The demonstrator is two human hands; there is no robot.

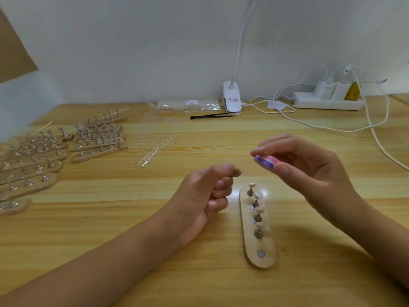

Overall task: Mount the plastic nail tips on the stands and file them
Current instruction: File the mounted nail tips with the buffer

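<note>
Currently, my left hand [205,191] pinches a small stand [237,172], my right hand [309,171] grips the pink file [264,161] just right of it, both above the wooden base [263,242] lying lengthwise toward the table [210,284]'s near edge.

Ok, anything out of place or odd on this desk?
On the wooden base, four magnets carry stands but the nearest magnet is bare. The left hand pinches a small piece, possibly that stand; the right hand holds the file. Nothing looks spilled.

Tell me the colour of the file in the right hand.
The file is pink and purple with a white stripe; the head view shows it.
</note>
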